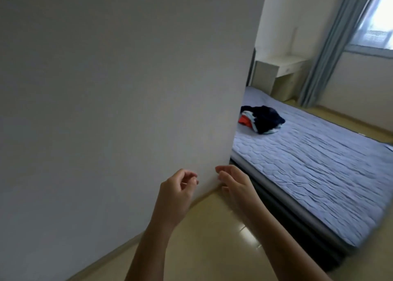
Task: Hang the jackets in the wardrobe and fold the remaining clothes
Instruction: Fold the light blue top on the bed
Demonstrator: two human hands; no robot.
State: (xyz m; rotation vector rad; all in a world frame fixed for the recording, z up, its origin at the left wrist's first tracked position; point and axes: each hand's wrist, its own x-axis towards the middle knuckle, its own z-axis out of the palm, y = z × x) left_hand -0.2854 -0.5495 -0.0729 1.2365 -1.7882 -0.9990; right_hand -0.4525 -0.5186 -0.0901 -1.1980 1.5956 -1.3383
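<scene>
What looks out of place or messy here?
The clothes: a rumpled, unfolded heap on the bed, dark garment on top, red and pale ones beneath. Nothing looks spilled or damaged.

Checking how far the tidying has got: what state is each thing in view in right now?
Bed with blue-grey quilted cover: cover spread, wrinkled.
Pile of dark navy, orange-red and pale clothes: unfolded, heaped on the bed.
Blue-grey fabric curtain: gathered to one side.
Left hand: empty, fingers loosely curled.
Right hand: empty, fingers loosely curled.
</scene>
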